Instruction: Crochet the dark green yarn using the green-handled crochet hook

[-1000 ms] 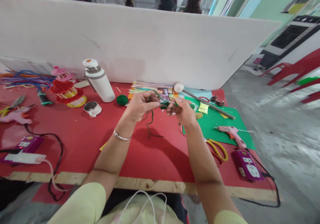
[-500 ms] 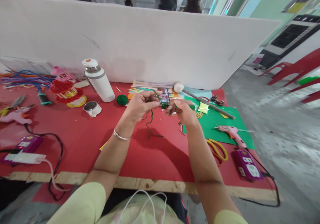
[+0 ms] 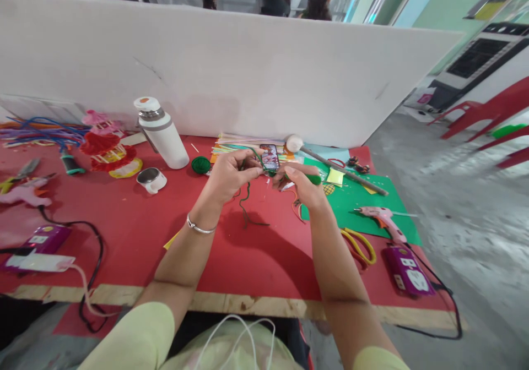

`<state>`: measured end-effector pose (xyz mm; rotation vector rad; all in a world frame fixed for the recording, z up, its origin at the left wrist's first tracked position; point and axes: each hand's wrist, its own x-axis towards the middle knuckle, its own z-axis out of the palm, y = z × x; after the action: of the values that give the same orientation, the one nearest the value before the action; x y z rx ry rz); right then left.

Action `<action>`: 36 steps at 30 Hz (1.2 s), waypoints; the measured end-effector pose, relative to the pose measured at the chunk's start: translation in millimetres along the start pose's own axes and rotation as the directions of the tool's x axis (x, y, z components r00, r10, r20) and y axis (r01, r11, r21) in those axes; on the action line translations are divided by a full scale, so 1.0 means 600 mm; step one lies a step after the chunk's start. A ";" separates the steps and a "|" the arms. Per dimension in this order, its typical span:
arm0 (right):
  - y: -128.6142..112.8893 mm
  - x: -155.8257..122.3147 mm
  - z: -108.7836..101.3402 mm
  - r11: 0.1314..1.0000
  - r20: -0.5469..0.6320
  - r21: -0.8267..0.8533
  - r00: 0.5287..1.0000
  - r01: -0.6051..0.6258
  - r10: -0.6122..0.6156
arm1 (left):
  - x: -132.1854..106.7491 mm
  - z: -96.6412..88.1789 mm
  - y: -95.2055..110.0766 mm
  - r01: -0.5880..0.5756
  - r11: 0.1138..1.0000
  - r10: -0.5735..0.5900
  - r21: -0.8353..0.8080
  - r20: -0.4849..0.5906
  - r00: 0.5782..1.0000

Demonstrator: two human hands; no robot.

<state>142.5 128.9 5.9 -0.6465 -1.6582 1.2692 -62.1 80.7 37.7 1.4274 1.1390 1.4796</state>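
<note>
My left hand [image 3: 233, 173] is closed in a pinch on green yarn [image 3: 247, 194], whose loose tail dangles below it over the red table. A strand also runs up over the forefinger. My right hand [image 3: 303, 183] is closed round the green handle of a crochet hook [image 3: 312, 179], its tip pointing towards the left hand. Between the two hands is a small bit of green yarn work [image 3: 270, 173], partly covered by fingers. Just behind them a phone [image 3: 270, 157] with a lit screen stands tilted. A green yarn ball [image 3: 200, 165] lies left of my left hand.
A white flask [image 3: 163, 136] and its cup [image 3: 151, 180] stand left. Right are a stick with a white ball [image 3: 343, 169], a pink glue gun [image 3: 382, 216], yellow-handled scissors [image 3: 359, 246] and a purple power box [image 3: 407, 271]. A white partition [image 3: 248, 72] closes the back.
My right hand and the hook's green handle have shifted slightly, with more of the handle showing. The left hand keeps its pinch on the yarn. The view has moved a little.
</note>
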 end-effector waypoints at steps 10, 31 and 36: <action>-0.021 -0.002 0.014 0.989 0.013 -0.123 0.997 0.081 -0.080 | -0.003 0.001 -0.002 -0.027 0.997 0.031 0.066 -0.065 0.997; -0.015 -0.003 0.026 0.679 0.152 -0.591 0.886 0.436 -0.438 | -0.002 0.004 -0.012 -0.074 0.989 0.095 0.131 -0.161 0.982; -0.013 -0.003 0.023 0.656 0.171 -0.602 0.876 0.455 -0.451 | -0.004 0.005 -0.017 -0.098 0.976 0.132 0.195 -0.169 0.977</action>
<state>131.7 118.7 11.9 -0.5474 -2.0971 0.3254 -59.5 81.9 27.3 1.5307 1.3554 1.6476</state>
